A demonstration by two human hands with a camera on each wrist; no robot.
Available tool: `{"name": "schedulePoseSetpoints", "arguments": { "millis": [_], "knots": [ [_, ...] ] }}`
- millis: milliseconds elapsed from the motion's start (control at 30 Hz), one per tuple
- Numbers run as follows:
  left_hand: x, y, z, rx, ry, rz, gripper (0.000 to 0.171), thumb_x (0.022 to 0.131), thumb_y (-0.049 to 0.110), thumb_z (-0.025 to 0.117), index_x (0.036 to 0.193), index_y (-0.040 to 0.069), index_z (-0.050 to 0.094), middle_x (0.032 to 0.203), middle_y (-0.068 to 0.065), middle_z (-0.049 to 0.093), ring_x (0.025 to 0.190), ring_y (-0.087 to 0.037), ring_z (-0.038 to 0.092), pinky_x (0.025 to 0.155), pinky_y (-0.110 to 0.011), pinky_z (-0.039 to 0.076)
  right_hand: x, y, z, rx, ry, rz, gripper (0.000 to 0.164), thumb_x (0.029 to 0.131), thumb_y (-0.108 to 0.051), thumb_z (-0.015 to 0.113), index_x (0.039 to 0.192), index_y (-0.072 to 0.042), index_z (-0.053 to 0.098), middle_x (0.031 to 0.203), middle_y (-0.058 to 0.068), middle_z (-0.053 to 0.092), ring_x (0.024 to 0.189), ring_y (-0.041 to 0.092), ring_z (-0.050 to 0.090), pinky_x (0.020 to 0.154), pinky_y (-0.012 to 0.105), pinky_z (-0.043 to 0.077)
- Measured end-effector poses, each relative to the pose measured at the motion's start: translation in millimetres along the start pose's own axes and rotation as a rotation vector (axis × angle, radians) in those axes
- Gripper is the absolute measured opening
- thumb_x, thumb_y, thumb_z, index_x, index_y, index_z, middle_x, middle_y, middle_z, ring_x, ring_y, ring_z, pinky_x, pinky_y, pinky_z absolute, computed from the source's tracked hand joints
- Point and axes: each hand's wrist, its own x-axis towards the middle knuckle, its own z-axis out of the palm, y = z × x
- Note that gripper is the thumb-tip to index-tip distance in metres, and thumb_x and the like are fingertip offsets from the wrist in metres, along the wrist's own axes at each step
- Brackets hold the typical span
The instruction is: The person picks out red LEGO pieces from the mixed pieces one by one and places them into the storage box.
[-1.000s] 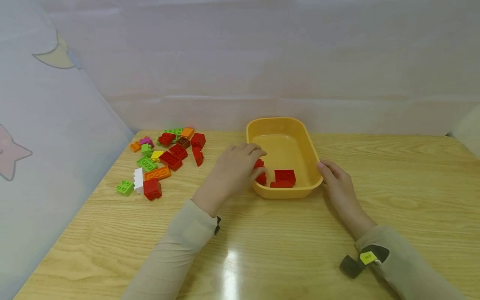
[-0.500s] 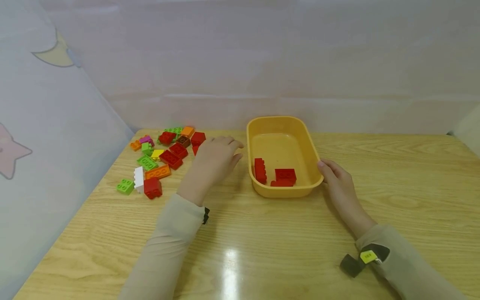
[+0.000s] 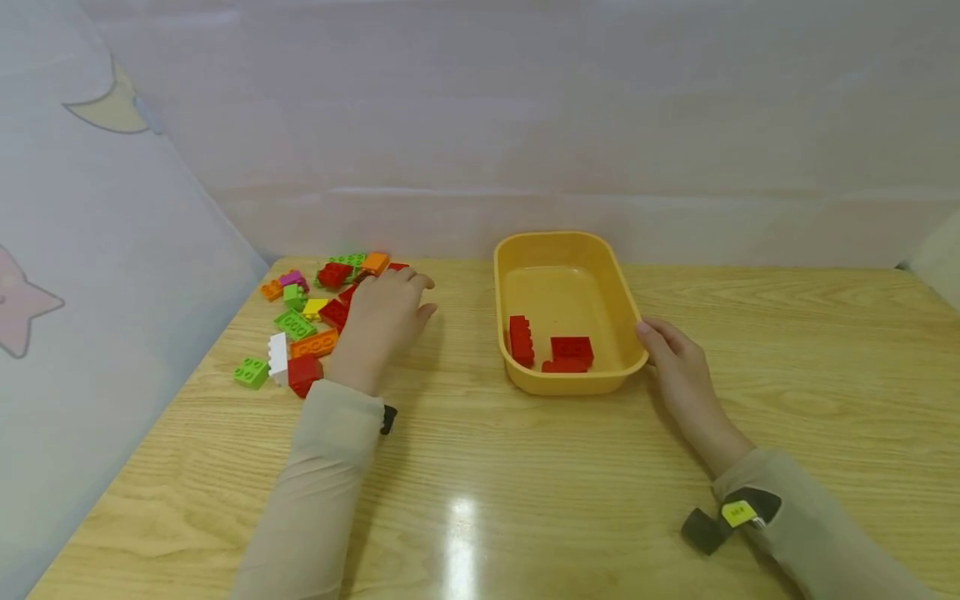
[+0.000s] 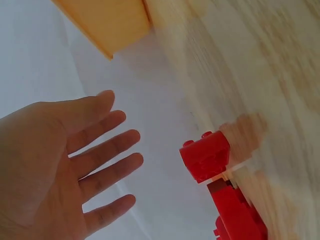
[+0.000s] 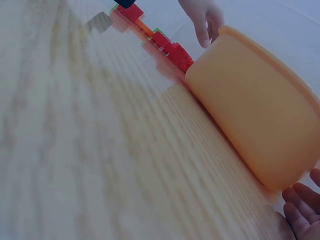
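Note:
My left hand (image 3: 381,321) hovers over the right side of a pile of toy building bricks, fingers spread and nothing in them. In the left wrist view, a red brick (image 4: 206,156) is a little apart from its fingertips. My right hand (image 3: 681,379) holds the yellow plastic bin (image 3: 573,385) at its near right corner, thumb at the rim. Its other fingers (image 5: 302,200) lie against the outer wall in the right wrist view. Inside the bin, a red brick (image 3: 521,340) stands at the left wall and more red bricks (image 3: 572,350) lie near the front.
Green, orange, yellow, white and red bricks are strewn at the left of the wooden table (image 3: 555,492). A white brick (image 3: 278,358) and a light green brick (image 3: 251,373) lie nearest its left edge. A pale cloth backdrop (image 3: 525,125) rises behind the table.
My left hand has moved left from over the bin to the brick pile, uncovering the red brick at the bin's left wall. My right hand has stayed at the bin.

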Motion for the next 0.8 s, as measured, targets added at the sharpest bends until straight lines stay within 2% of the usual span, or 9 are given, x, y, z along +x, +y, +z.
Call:
{"name": "schedulePoseSetpoints", "arguments": {
  "millis": [167, 300, 467, 600, 800],
  "knots": [
    [-0.3, -8.7, 2.1, -0.039, -0.014, -0.038, 0.042, 0.09, 0.034, 0.059, 0.125, 0.012, 0.057, 0.13, -0.01, 0.06, 0.119, -0.032, 0.051, 0.105, -0.054, 0.04, 0.6, 1.1, -1.4, -0.002, -0.013, 0.006, 0.065, 0.095, -0.05, 0.039, 0.138, -0.001, 0.045, 0.114, -0.012, 0.053, 0.088, -0.01, 0.053, 0.075, 0.003, 0.043],
    [-1.1, -13.3, 4.2, -0.061, -0.015, -0.056, 0.043, 0.089, 0.036, 0.059, 0.125, 0.012, 0.058, 0.13, -0.01, 0.059, 0.12, -0.032, 0.05, 0.105, -0.056, 0.04, 0.8, 1.8, -1.7, -0.005, -0.012, 0.007, 0.065, 0.095, -0.05, 0.039, 0.138, -0.001, 0.045, 0.112, -0.015, 0.053, 0.087, -0.01, 0.054, 0.075, 0.003, 0.043],
    [-2.6, -18.9, 6.2, -0.088, -0.07, -0.107, 0.049, 0.09, 0.034, 0.057, 0.131, 0.007, 0.052, 0.134, -0.016, 0.055, 0.121, -0.037, 0.047, 0.103, -0.058, 0.04, 0.5, 1.4, -1.8, 0.003, -0.015, 0.008, 0.065, 0.095, -0.05, 0.04, 0.138, -0.001, 0.045, 0.11, -0.017, 0.052, 0.087, -0.01, 0.054, 0.075, 0.002, 0.043],
    [-5.0, -23.4, 8.6, -0.102, -0.122, -0.139, 0.05, 0.092, 0.034, 0.053, 0.133, 0.004, 0.048, 0.135, -0.02, 0.053, 0.121, -0.04, 0.046, 0.1, -0.06, 0.042, -0.3, 0.0, -0.8, -0.004, -0.015, 0.011, 0.065, 0.095, -0.051, 0.039, 0.138, -0.001, 0.045, 0.113, -0.012, 0.053, 0.087, -0.009, 0.054, 0.075, 0.003, 0.042],
    [-3.8, -22.1, 15.4, -0.108, -0.172, -0.14, 0.055, 0.094, 0.033, 0.05, 0.138, 0.001, 0.042, 0.141, -0.022, 0.046, 0.127, -0.042, 0.04, 0.103, -0.062, 0.038, -2.7, -3.9, -2.8, -0.001, -0.018, 0.022, 0.065, 0.095, -0.051, 0.038, 0.137, -0.002, 0.046, 0.125, 0.003, 0.053, 0.092, -0.006, 0.053, 0.079, 0.006, 0.042]
  ]
}}
